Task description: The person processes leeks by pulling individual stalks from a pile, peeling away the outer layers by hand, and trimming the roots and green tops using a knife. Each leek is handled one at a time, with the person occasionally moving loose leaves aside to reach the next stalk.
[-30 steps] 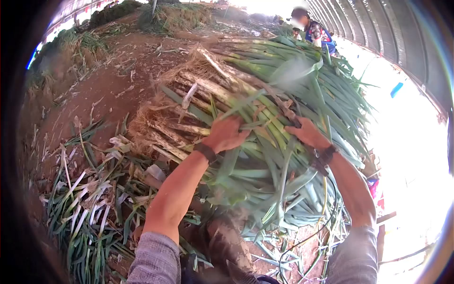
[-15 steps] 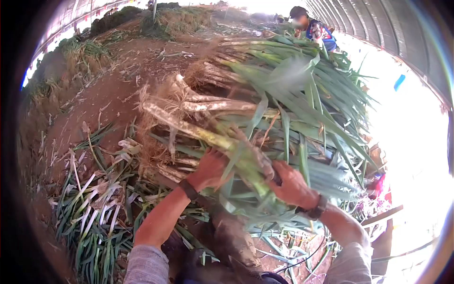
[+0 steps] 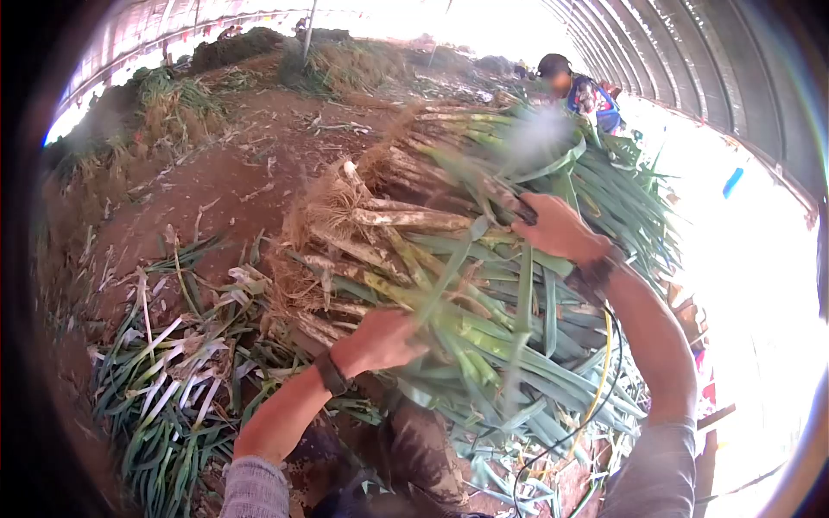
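On one leek bundle (image 3: 449, 285), both grips seem clenched: left hand (image 3: 380, 341) low, right hand (image 3: 557, 226) high.

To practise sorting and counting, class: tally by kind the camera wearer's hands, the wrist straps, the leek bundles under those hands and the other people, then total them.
Hands: 2, the left hand and the right hand
Wrist straps: 2, the left wrist strap and the right wrist strap
Leeks: 1 bundle of leeks
Other people: 1 person clearly seen
Total: 6
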A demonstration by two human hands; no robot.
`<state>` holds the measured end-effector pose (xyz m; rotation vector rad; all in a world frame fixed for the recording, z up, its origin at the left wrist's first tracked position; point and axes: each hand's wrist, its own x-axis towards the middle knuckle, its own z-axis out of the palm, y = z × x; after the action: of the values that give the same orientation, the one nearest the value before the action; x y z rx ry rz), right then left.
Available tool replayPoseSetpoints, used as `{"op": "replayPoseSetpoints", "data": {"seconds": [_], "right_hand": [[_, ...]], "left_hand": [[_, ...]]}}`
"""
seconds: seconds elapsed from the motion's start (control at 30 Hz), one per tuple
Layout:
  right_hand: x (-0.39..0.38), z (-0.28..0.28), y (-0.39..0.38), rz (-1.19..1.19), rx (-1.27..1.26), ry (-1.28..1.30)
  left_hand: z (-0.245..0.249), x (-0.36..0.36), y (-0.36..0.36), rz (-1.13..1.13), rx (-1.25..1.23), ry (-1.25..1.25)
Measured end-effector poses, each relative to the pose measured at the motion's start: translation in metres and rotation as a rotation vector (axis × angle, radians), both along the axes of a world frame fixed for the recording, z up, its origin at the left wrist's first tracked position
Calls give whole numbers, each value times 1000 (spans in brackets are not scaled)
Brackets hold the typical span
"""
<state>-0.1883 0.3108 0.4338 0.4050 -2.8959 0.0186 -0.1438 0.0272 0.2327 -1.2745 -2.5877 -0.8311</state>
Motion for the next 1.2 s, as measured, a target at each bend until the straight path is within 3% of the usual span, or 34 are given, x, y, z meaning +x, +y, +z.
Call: {"op": "replayPoseSetpoints", "data": {"seconds": [0.03, 0.07, 0.1, 0.17, 0.2, 0.3, 0.33, 0.37, 0.4, 0.43, 0.47, 0.5, 0.57, 0.63, 0.7, 0.77, 0.87, 0.93, 0.97, 1.07, 1.13, 1.2], "right_hand": [[-17, -8, 3, 16, 2, 5], [-34, -17, 4, -20, -50, -63], [-47, -24, 5, -57, -103, -135], [-67, -32, 19, -112, -137, -261], [-79, -45, 32, -102, -122, -280], [-88, -67, 43, -53, -141, -279], [-83, -66, 43, -89, -177, -376], [-78, -63, 43, -125, -213, -473], [-72, -62, 42, -125, -208, -477], [-62, -63, 40, -82, -204, -466], [-50, -68, 40, -44, -209, -455], [-37, -74, 38, -54, -215, -460], [-10, -83, 30, 116, -201, -486], [31, -81, 1, 107, -106, -400], [69, -84, -15, 105, -14, -327], [87, -85, -28, 78, -1, -455], [114, -115, -23, 57, 6, -499], [134, -128, -26, 103, 17, -497], [142, -134, -26, 133, 8, -468], [156, -151, -23, 136, -1, -462], [163, -154, -22, 120, -10, -459], [169, -156, -24, 107, -9, -451]], "left_hand": [[14, 4, -2, 1, -63, -234], [-6, -2, 0, 11, 78, -64], [-21, -6, 2, 27, 79, -62], [-40, -10, 4, 152, 378, -133], [-20, 3, 5, 212, 437, -337], [-29, -6, 12, 347, 524, -489], [-50, -27, 16, 434, 428, -712], [-73, -37, 26, 434, 431, -716], [-97, -42, 37, 407, 683, -727], [-77, -28, 39, 376, 933, -735], [-57, -17, 28, 451, 632, -754], [-63, -12, 28, 445, 624, -761], [-80, 1, 29, 303, 997, -965], [-73, 22, 32, 394, 960, -975], [-89, 45, 33, 406, 1294, -1151], [-142, 42, 28, 424, 1148, -1018], [-129, 63, 36, 638, 1406, -1013], [-134, 65, 28, 534, 1413, -1013], [-133, 64, -2, 212, 1075, -1302], [-140, 62, -12, 202, 951, -1452], [-135, 68, -8, 330, 967, -1160], [-127, 73, -3, 374, 991, -1135]]}}
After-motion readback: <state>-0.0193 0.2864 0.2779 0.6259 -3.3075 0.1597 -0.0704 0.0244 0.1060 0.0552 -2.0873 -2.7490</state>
